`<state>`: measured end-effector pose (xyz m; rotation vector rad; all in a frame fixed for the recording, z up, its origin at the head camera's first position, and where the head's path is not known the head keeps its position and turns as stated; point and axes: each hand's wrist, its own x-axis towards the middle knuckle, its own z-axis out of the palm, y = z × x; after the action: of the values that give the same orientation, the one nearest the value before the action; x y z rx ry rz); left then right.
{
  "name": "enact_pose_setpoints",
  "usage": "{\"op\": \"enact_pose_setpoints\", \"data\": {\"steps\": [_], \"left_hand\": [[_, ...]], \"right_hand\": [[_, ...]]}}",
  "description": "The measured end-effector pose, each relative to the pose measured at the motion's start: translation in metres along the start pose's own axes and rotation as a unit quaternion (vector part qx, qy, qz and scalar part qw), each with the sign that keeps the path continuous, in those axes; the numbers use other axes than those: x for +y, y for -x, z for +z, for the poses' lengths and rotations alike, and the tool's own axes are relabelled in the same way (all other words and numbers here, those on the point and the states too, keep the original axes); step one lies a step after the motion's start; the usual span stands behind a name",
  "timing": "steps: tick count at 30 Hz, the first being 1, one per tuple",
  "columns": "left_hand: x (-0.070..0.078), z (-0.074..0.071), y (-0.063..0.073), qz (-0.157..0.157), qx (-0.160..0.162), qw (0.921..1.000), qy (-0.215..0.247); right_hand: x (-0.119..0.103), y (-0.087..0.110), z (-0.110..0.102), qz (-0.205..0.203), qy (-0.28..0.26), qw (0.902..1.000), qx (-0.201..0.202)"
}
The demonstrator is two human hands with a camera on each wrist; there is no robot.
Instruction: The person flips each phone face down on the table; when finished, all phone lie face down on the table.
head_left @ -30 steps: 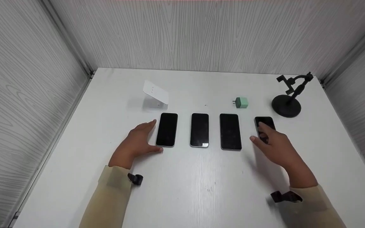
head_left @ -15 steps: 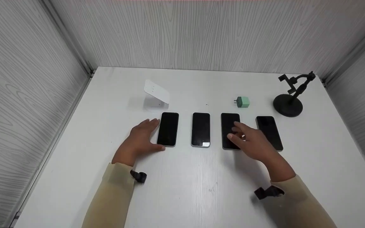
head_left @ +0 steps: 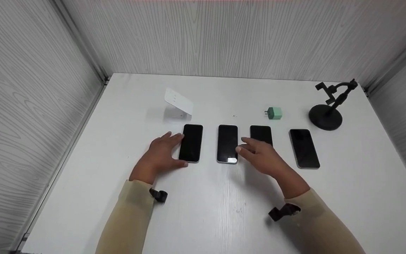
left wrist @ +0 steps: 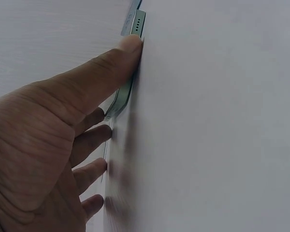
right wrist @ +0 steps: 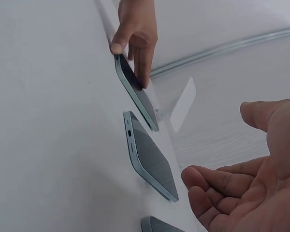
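Note:
Several dark-screened smartphones lie face up in a row on the white table. At the leftmost phone (head_left: pixel 192 143), my left hand (head_left: pixel 160 155) has its thumb against the near end and its fingers along the left edge. The left wrist view shows that thumb (left wrist: pixel 130 44) on the phone's bottom edge. My right hand (head_left: pixel 264 158), fingers loosely bent and holding nothing, hovers by the right edge of the second phone (head_left: pixel 227 141). It covers the near part of the third phone (head_left: pixel 261 132). Farther right lies the rightmost phone (head_left: pixel 304 148), slightly slanted.
Behind the phones stand a white tilted panel stand (head_left: pixel 179 101) at left and a black round-based holder (head_left: pixel 326 118) at right. A green plug charger (head_left: pixel 275 113) lies between them. Grey wood-grain walls (head_left: pixel 224 38) bound the table's back and sides.
My right hand has moved left from the rightmost phone, across the third, to the second phone's edge. The left hand has stayed at the leftmost phone, its fingers now against the phone's edge.

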<state>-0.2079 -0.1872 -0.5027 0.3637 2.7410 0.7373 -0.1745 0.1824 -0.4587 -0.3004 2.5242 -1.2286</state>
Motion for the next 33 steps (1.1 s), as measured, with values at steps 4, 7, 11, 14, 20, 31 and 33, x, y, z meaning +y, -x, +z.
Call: {"op": "enact_pose_setpoints", "data": {"steps": [4, 7, 11, 14, 20, 31, 33], "left_hand": [[0.002, 0.001, 0.000, -0.011, 0.000, 0.9999, 0.007], [0.001, 0.002, -0.001, -0.013, 0.001, 0.9999, 0.005], [0.002, 0.003, -0.002, -0.007, 0.007, 1.0000, 0.001], [0.002, 0.003, -0.003, -0.004, 0.008, 1.0000, 0.001], [0.003, 0.005, -0.002, -0.014, 0.006, 0.9999, 0.002], [-0.001, 0.003, -0.003, 0.015, 0.009, 0.9998, -0.002], [-0.001, 0.002, -0.003, 0.012, 0.008, 0.9999, -0.001]], "right_hand": [[-0.009, -0.007, 0.014, 0.007, -0.014, 0.9997, -0.017], [-0.015, -0.013, 0.024, 0.016, -0.022, 0.9992, -0.028], [-0.025, -0.023, 0.039, 0.018, -0.032, 0.9987, -0.036], [-0.031, -0.029, 0.048, 0.015, -0.038, 0.9984, -0.038], [-0.041, -0.037, 0.063, 0.021, -0.040, 0.9979, -0.045], [-0.043, -0.050, 0.080, 0.017, -0.092, 0.9942, -0.054], [-0.044, -0.052, 0.083, 0.018, -0.116, 0.9917, -0.053]]}}
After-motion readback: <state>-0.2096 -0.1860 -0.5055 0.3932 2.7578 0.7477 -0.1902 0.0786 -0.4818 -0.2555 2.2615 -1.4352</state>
